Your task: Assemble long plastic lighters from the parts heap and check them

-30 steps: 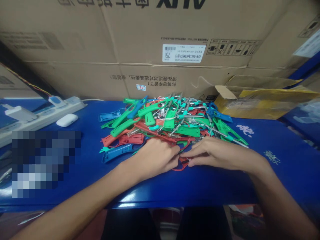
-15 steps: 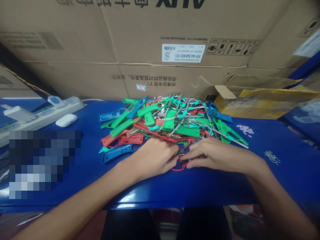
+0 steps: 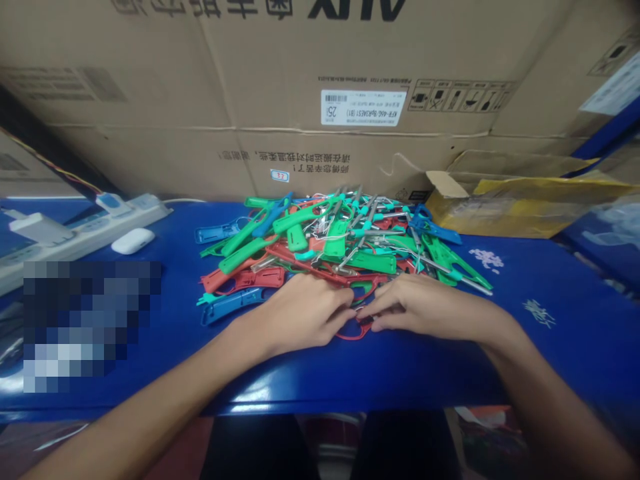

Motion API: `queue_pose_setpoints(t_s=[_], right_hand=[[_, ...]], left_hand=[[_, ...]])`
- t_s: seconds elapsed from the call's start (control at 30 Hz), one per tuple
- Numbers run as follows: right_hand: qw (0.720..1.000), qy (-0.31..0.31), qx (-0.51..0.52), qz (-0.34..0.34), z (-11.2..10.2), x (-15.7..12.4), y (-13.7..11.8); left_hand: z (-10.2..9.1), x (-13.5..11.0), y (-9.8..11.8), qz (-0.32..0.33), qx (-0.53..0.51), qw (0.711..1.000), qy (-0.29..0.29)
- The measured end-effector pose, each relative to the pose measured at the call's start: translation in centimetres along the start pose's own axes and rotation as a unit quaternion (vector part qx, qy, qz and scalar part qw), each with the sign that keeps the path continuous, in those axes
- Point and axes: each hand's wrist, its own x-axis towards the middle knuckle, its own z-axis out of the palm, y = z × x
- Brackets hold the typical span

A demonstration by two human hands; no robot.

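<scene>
Both hands meet at the front of a pile of long-necked lighter parts [image 3: 310, 243], with handle shells in green, red and blue, metal tubes and thin white wires. A red lighter shell [image 3: 364, 328] lies low between the fingertips, its trigger loop showing just above the table. My left hand [image 3: 305, 310] is closed on its left side, the fingers curled under. From the other side my right hand [image 3: 430, 308] pinches at the shell with thumb and index finger. A small dark part shows at the right fingertips; its kind is unclear. The fingers cover most of the shell.
A large cardboard box [image 3: 280, 100] stands behind the pile. At the right are an open carton [image 3: 520, 207], small pink pieces [image 3: 486, 260] and thin pale pins [image 3: 539, 313]. A power strip [image 3: 95, 230] and a white earphone case [image 3: 133, 241] lie left on the blue table [image 3: 400, 380].
My right fingers have shifted slightly left, closer to my left hand, and more of the red trigger loop shows. The whole view has moved a little; the pile looks the same.
</scene>
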Motion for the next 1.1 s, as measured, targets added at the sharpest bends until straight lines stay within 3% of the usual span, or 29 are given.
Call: queue_pose_setpoints(t_s=[0.6, 1.1], right_hand=[[0.997, 0.018, 0.014, -0.073, -0.51, -0.73, 0.24], [0.999, 0.025, -0.001, -0.042, -0.47, -0.95, 0.44]], left_hand=[[0.15, -0.07, 0.25, -0.005, 0.013, 1.000, -0.001], [-0.03, -0.12, 0.22, -0.006, 0.004, 1.000, -0.007]])
